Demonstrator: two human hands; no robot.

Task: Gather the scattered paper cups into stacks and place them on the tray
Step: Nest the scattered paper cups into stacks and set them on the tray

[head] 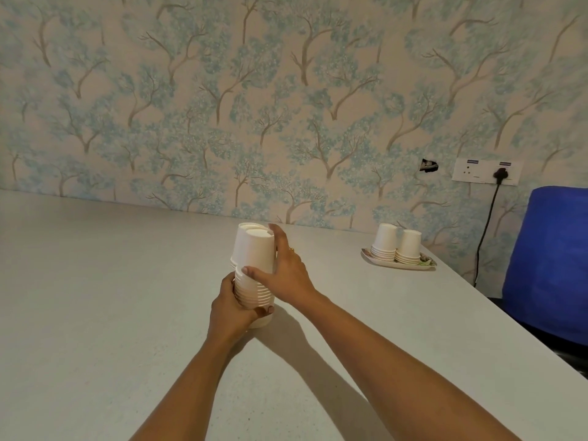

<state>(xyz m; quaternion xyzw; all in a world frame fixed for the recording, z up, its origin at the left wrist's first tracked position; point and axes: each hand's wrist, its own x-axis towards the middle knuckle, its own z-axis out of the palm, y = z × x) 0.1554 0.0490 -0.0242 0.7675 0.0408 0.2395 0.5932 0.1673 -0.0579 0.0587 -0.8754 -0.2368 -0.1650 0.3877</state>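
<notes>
Both hands are on the cups here: a tall stack of white paper cups [254, 256], upside down, sits over the middle of the grey table [95, 297]. The left hand [234, 308] wraps the lower part, fingers curled round the band of nested rims, while the right hand [286, 268] clasps the top cup from the side, thumb across the front and fingertips up by the base. Two flat bases show at the top, one just behind the other. Whether the bottom rim touches the table, I cannot tell. Over on the right, near the wall, the tray [401, 267] holds two shorter stacks, upside down and side by side: the left stack [385, 240] and the right stack [409, 245], touching at their rims. A blue chair [550, 256] stands beyond the table's right edge.
</notes>
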